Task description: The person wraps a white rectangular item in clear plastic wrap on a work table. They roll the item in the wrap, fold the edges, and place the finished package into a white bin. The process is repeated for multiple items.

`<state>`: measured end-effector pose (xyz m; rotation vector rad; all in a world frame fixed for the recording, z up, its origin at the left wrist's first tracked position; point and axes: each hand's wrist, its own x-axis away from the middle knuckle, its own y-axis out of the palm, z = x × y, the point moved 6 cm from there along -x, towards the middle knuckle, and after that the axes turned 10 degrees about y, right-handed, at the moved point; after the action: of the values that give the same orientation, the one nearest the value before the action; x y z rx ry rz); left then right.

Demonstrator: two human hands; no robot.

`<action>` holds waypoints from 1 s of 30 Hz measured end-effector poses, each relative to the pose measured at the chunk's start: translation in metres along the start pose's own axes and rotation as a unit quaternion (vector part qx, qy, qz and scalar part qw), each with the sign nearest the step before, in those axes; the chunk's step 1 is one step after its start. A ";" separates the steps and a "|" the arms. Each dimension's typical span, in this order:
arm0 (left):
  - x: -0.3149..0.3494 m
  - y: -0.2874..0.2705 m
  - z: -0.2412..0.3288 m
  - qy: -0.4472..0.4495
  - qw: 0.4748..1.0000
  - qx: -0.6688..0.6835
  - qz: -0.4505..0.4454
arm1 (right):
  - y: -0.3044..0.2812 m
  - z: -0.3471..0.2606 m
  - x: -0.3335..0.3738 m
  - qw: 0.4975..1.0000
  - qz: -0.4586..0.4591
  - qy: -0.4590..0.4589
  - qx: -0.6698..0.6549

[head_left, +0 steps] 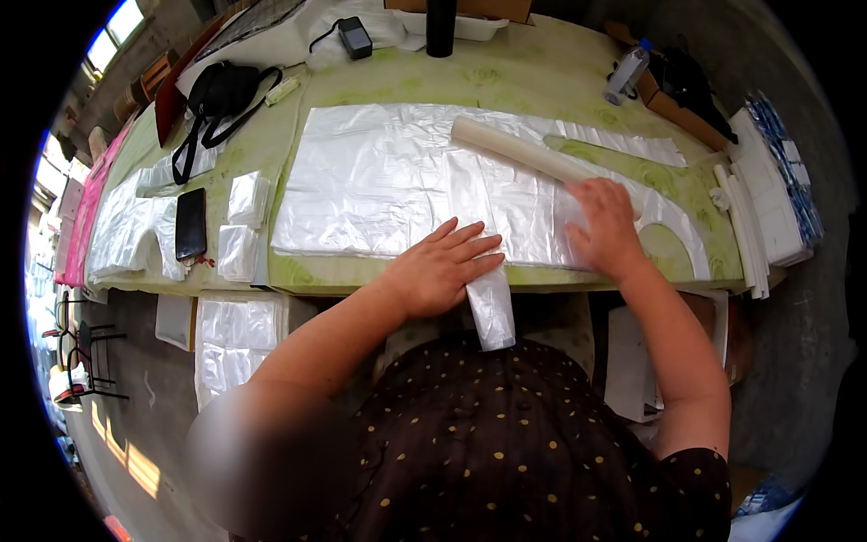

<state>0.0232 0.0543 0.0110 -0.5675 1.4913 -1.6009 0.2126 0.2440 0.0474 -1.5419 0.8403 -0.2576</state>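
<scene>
A wide sheet of thin clear plastic [379,181] lies spread flat on the green table [506,77]. My left hand [442,266] lies flat with fingers apart, pressing a folded strip of the plastic [492,312] that hangs over the table's near edge. My right hand [605,226] presses palm-down on the right part of the sheet, just below a long white roll [519,152] that lies slanted across the plastic.
Left of the sheet lie small folded plastic stacks [244,226], a black phone [191,223] and a black strap bag [221,90]. A dark cylinder [441,27] and charger [355,38] stand at the back. White stacks [768,208] and a bottle [626,74] sit right.
</scene>
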 end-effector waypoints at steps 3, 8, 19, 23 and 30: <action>0.006 -0.008 -0.006 -0.003 1.000 -0.004 -0.007 | 0.005 -0.069 0.037 0.981 -0.014 -0.186 -0.057; 0.000 0.005 -0.004 -0.017 1.000 -0.020 -0.002 | 0.027 -0.114 0.069 0.976 0.006 -0.192 -0.104; -0.001 0.004 -0.001 -0.003 0.999 -0.051 0.003 | 0.003 -0.139 0.089 0.926 -0.063 -0.297 -0.226; 0.000 0.002 0.000 -0.010 0.999 -0.043 -0.002 | 0.006 -0.122 0.091 0.937 -0.071 -0.231 -0.251; 0.011 -0.019 0.000 -0.090 0.985 0.009 0.146 | 0.019 -0.112 0.075 0.960 -0.022 -0.213 -0.181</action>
<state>0.0123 0.0441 0.0269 -0.4461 1.3536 -1.3000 0.1900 0.1113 0.0265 -1.8689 0.5267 0.2088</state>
